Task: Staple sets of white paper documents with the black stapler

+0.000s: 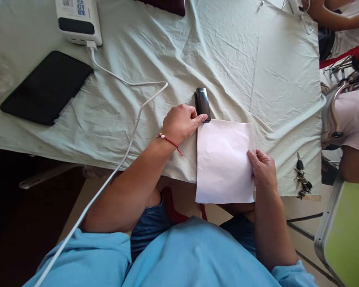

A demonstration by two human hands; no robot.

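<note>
Pinching glossy black oblong stapler (204, 103) at corner of white rectangular paper sheet (224, 163): left hand (181, 122) | pinching sheet's right edge: right hand (265, 168), seemingly steadying overhang past pale-green cloth-covered table (233, 59)

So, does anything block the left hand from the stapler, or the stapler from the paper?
Nothing visible: the left hand touches the stapler, whose near end meets the paper at its top-left corner.

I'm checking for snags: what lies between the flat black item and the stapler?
The head view shows the white cable bending across the cloth, short of the stapler.
</note>
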